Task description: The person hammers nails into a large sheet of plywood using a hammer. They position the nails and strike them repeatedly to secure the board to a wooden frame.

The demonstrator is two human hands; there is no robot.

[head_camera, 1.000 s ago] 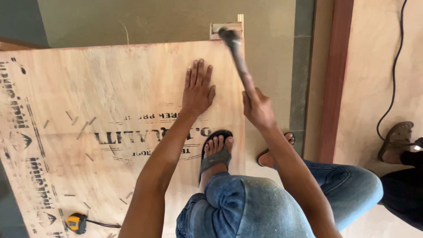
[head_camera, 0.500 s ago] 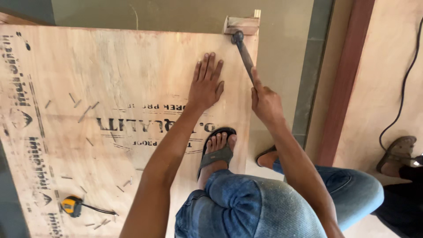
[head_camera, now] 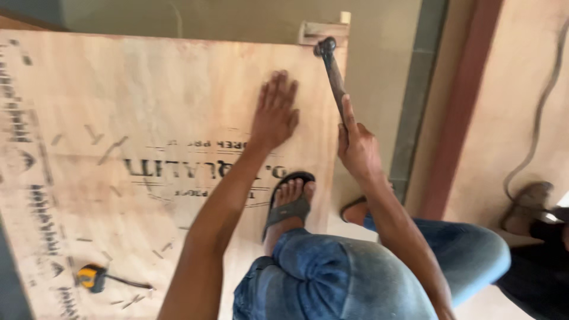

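A large plywood sheet (head_camera: 148,118) with dark printed markings lies flat on the floor. My left hand (head_camera: 275,112) presses palm down on it, fingers spread, near its far right corner. My right hand (head_camera: 358,148) grips the handle of a hammer (head_camera: 332,71). The hammer's head rests at the sheet's far right corner, beside a small wooden block (head_camera: 323,28). My left foot, in a dark sandal (head_camera: 289,201), stands on the sheet.
A yellow tape measure (head_camera: 92,277) lies on the near left part of the sheet. A dark red wooden strip (head_camera: 456,118) runs along the floor to the right. A cable (head_camera: 539,118) and another person's shoe (head_camera: 530,204) sit at far right.
The hammer head has come down from the block toward the sheet's corner. My left hand stays flat on the sheet. The view has shifted slightly.
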